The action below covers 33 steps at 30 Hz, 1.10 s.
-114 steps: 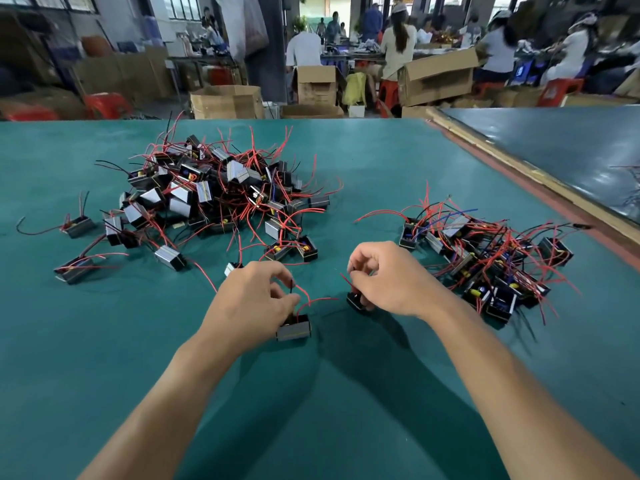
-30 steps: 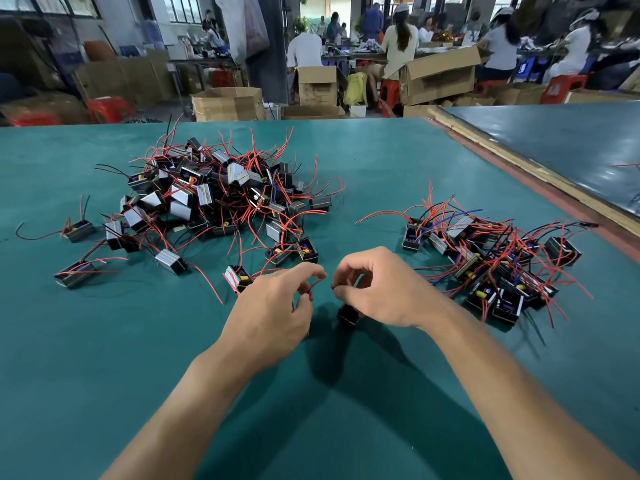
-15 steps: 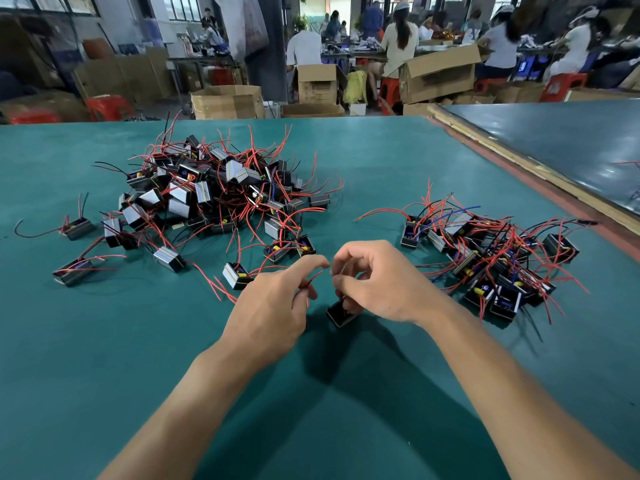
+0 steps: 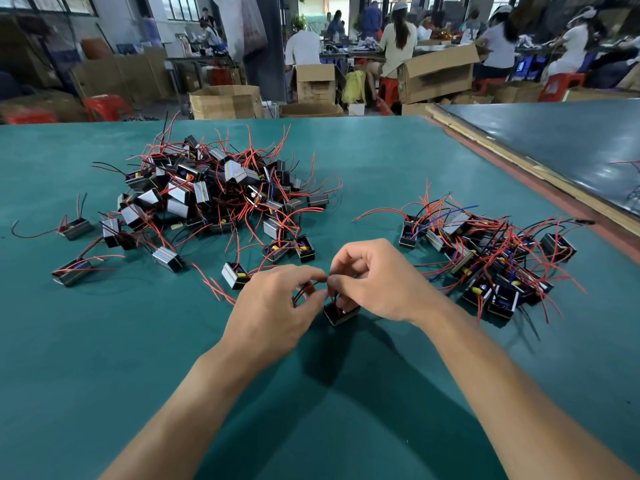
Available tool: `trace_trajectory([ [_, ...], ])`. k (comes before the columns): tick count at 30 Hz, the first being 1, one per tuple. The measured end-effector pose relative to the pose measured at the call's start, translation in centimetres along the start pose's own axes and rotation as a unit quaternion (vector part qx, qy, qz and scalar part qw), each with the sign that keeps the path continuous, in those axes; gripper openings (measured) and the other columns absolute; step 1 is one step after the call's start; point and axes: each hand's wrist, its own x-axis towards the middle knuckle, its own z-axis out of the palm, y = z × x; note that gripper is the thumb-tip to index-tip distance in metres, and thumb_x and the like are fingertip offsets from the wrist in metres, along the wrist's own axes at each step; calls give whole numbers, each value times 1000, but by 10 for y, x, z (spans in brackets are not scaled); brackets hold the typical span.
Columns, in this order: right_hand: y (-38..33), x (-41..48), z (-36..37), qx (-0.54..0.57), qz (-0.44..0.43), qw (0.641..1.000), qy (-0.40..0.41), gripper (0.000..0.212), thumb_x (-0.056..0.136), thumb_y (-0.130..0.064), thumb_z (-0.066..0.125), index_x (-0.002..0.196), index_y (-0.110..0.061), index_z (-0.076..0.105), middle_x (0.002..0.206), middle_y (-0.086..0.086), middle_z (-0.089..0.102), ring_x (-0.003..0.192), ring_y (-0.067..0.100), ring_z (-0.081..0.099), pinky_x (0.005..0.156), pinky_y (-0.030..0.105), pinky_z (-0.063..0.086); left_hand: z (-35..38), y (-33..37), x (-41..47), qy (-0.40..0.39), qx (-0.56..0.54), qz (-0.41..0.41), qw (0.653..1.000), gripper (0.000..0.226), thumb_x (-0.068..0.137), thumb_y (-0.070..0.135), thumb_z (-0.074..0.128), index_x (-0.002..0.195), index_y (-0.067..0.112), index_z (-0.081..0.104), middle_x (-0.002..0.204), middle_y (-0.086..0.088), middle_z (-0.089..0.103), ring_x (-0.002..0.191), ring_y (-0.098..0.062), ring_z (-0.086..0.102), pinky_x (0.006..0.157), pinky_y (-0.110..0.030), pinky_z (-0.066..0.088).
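1. Centrally, a small black box-shaped module sits tilted on the teal counter, and both hands meet just above it.
2. Just left of the module, the left hand pinches thin red and black wire leads between thumb and forefinger, its other fingers curled.
3. Directly over the module, the right hand is curled. Its thumb and forefinger pinch the same leads where they rise from the module, and its lower fingers touch the module's top edge.
4. Left of the module, near the left hand's knuckles, lies a single black module with a silver, yellow-striped face.
5. Farther left of the module and beyond it spreads a large heap of black-and-silver modules with tangled red wires, with a few strays at its outer edge.
6. Right of the module lies a smaller heap of black modules with red, black and blue wires.
7. Any print on the module faces is too small to read.
8. Far beyond the module, past the counter's edge, stand open brown cardboard boxes, red plastic stools and seated workers. No writing shows on the boxes.
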Motion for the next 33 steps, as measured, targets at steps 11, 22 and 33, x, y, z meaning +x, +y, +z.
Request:
trace_trajectory([
  [11,-2,1,1,-27,-40,999,17,11,84,-25,77,75,-20,73,68,-1,71,55,15,62,58,33,50,3,0,0,25,-19,-8,999,10,83,16,68,83,23,75,72,10,64,55,5,48,55,-19,33],
  [22,-6,-2,3,-86,-64,993,54,23,81,-32,78,65,-19,68,55,-4,61,48,3,46,52,20,36,4,3,0,29,-20,-23,999,12,81,19,67,69,18,66,63,6,58,51,-6,43,52,-29,39],
  [33,-6,-1,5,-83,-38,995,38,26,84,-19,70,59,-18,64,47,-13,53,46,3,42,50,15,33,3,5,0,33,-22,-21,999,13,81,21,69,68,21,66,61,11,55,52,-2,44,53,-23,33],
])
